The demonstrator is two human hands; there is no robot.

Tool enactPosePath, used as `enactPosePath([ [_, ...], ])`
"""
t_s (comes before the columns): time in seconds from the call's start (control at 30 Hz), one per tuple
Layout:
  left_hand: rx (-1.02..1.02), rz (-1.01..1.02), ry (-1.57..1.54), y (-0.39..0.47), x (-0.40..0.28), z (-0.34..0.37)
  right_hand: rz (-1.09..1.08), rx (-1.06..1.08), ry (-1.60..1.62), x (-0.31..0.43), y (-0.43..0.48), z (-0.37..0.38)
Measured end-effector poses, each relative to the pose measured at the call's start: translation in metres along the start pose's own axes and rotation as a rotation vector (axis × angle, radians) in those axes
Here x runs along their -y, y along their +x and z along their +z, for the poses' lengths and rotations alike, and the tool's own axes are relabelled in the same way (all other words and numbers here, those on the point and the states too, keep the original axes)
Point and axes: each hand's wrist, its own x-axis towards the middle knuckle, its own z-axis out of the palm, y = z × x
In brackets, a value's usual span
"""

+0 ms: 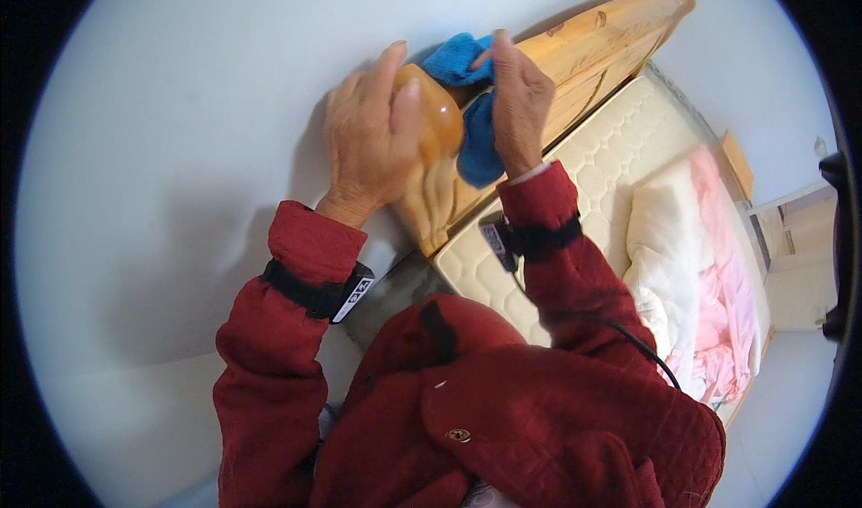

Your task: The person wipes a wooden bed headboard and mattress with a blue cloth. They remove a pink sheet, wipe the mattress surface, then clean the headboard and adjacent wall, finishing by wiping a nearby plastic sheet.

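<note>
A light wooden headboard (572, 57) stands along the white wall, its rounded glossy end (441, 114) nearest me. My left hand (370, 131) cups this end from the left, with the thumb lying over its front. A bright blue cloth (458, 60) is in my right hand (522, 104), just right of the rounded end. Part of the cloth is bunched over the top edge; another part hangs down the front face, below the fingers. Motion blurs the left thumb slightly, and the cloth hides some of the wood behind it.
Below the headboard lies a cream quilted mattress (592, 171). On it are a white quilt (663, 252) and pink fabric (727, 319), heaped to the right. A cardboard-coloured panel (734, 165) stands beyond the bed. The white wall (168, 138) rises close on my left.
</note>
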Motion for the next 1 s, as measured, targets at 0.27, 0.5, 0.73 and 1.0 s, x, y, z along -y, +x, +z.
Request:
enactPosePath([
  [0.27,-0.154,0.029,-0.206,-0.002,0.006,0.005,-0.647,0.141,-0.318,0.024,-0.039,0.032],
  [0.5,-0.247,0.123,-0.063,0.0,0.006,0.011,-0.497,0.257,-0.218,0.003,-0.01,0.038],
  [0.73,-0.136,0.061,0.026,-0.004,0.001,0.008,-0.115,0.274,-0.111,-0.004,0.013,0.032],
  [1.0,-0.133,0.102,0.154,-0.005,0.007,0.014,-0.19,0.13,-0.133,-0.009,-0.003,0.027],
])
